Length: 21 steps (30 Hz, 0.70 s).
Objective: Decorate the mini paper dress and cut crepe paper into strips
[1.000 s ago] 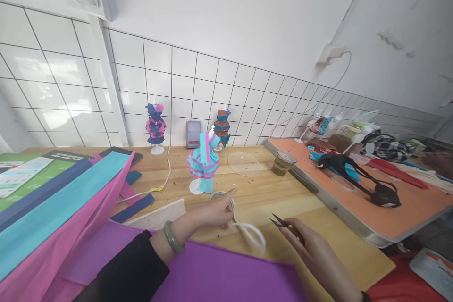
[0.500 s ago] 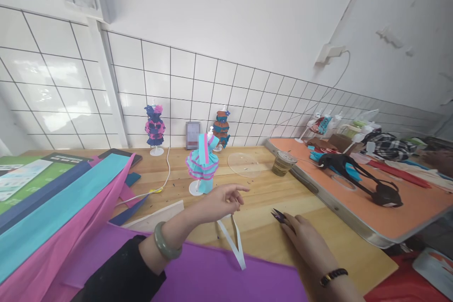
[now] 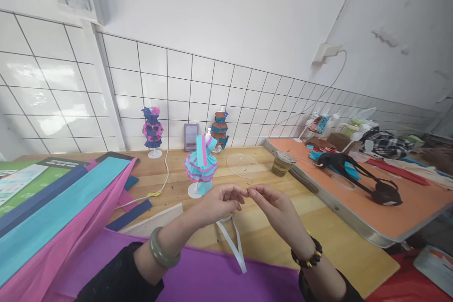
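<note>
My left hand (image 3: 226,199), a green bangle on its wrist, is closed, thumb and fingers curled together. From under it a narrow white fabric strip (image 3: 230,243) hangs in a long loop down to the purple cloth (image 3: 212,273). My right hand (image 3: 274,203), with dark beads at the wrist, is pinched at the fingertips, which meet those of my left hand. Whatever sits between these tips is too small to make out. Just behind my left hand stands a small dress form in a turquoise and pink ruffled dress (image 3: 201,165).
Two more dressed forms, one navy and pink (image 3: 153,128), one brown and teal (image 3: 220,130), stand by the tiled wall near a phone (image 3: 191,137). A lidded cup (image 3: 283,164) stands beside an orange-topped board (image 3: 417,198). Coloured fabrics (image 3: 71,198) lie at left.
My right hand has moved left and up from the tabletop to meet my left fingertips. The dark snips by it are out of sight now. My left hand stays about where it was.
</note>
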Each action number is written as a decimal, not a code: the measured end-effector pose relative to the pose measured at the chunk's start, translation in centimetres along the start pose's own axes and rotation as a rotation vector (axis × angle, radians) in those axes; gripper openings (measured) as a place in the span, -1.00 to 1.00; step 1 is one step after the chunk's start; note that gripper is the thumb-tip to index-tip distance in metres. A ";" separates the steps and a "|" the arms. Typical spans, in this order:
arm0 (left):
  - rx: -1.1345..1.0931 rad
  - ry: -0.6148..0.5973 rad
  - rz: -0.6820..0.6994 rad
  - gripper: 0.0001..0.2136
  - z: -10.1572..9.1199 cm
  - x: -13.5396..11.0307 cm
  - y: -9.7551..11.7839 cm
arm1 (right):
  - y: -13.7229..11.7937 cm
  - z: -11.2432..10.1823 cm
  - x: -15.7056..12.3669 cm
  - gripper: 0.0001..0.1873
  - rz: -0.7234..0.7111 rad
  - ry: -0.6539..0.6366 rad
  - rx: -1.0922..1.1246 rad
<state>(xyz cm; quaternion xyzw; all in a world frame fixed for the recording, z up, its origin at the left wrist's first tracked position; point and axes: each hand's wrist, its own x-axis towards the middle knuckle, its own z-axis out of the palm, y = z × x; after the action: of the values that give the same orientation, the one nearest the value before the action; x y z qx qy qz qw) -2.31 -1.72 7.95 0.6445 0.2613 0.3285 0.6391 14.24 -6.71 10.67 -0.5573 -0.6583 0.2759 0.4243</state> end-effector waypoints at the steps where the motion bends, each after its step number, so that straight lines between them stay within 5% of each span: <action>1: 0.017 0.003 -0.004 -0.73 0.0 0.0 0.1 | 0.1 0.1 0.1 -0.67 -0.001 -0.003 -0.016; 5: 0.054 0.022 -0.031 -0.75 0.2 0.0 0.2 | 0.6 0.3 0.1 -0.74 -0.041 0.010 -0.140; 15: -0.179 -0.038 -0.191 -0.81 0.0 0.0 -0.4 | 1.5 1.1 -0.8 -0.85 -0.465 0.110 -0.323; 19: 0.027 -0.051 -0.271 -0.69 -1.5 -0.3 0.4 | 1.1 0.8 -1.0 -0.84 -0.320 0.187 -0.055; 21: 0.239 -0.232 -0.335 -0.73 -3.5 -1.1 1.8 | 1.2 0.5 -0.8 -0.82 -0.177 0.218 0.080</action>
<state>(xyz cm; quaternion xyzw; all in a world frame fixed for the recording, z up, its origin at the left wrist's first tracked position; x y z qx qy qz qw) -5.83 -0.40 9.51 0.6965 0.3265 0.1083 0.6297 14.38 -7.17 9.23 -0.5063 -0.6434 0.2012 0.5378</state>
